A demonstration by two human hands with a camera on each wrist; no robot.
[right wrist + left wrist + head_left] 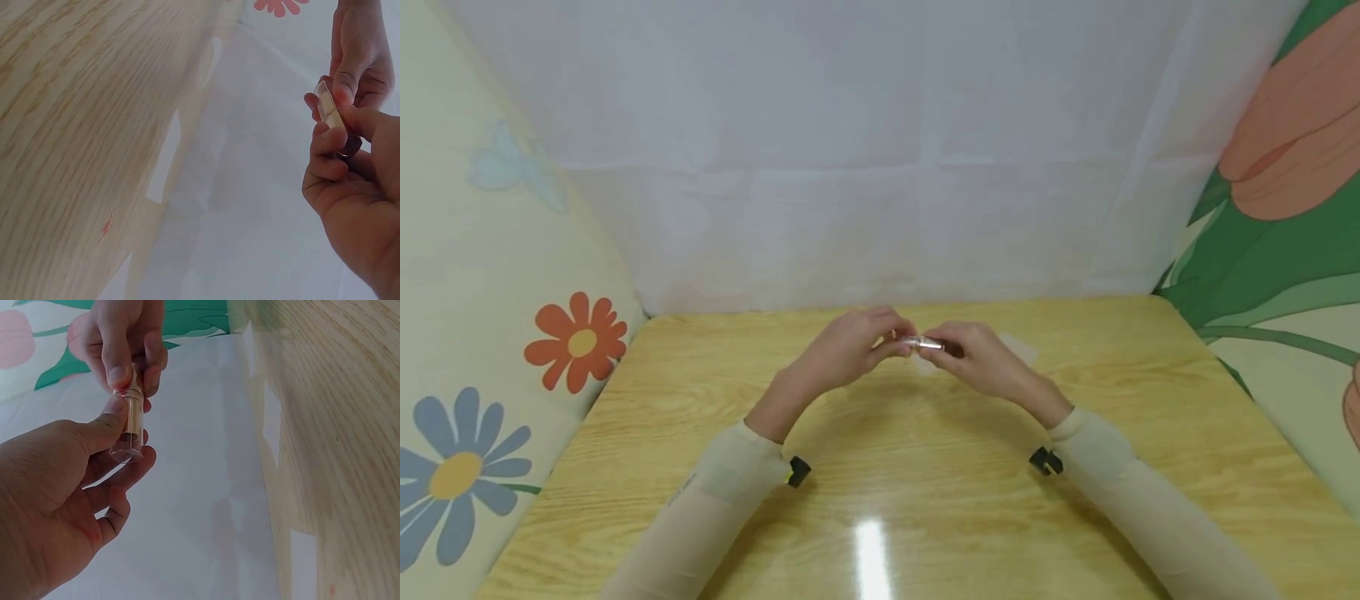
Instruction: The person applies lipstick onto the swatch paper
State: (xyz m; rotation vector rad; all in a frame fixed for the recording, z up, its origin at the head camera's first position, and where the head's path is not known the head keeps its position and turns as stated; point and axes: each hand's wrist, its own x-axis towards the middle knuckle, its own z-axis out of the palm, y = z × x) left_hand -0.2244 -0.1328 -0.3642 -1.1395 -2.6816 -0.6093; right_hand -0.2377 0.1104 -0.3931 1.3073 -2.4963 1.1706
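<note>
Both hands hold a small lipstick-like tube (931,342) between them, above the far part of the table. The tube has a shiny gold-pink body and a clear cap (127,454). My left hand (848,350) pinches the clear end between thumb and fingers. On the other side, my right hand (988,360) grips the body with thumb and curled fingers. A dark round end (352,146) shows beside the right fingers in the right wrist view. Fingers cover part of the tube, so I cannot tell whether cap and body are apart.
A pale, flat piece (1021,348) lies on the wooden table (917,467) behind the right hand. White cloth (850,225) hangs at the back edge, with white strips (165,156) along it. Flower-patterned panels (467,275) flank the table.
</note>
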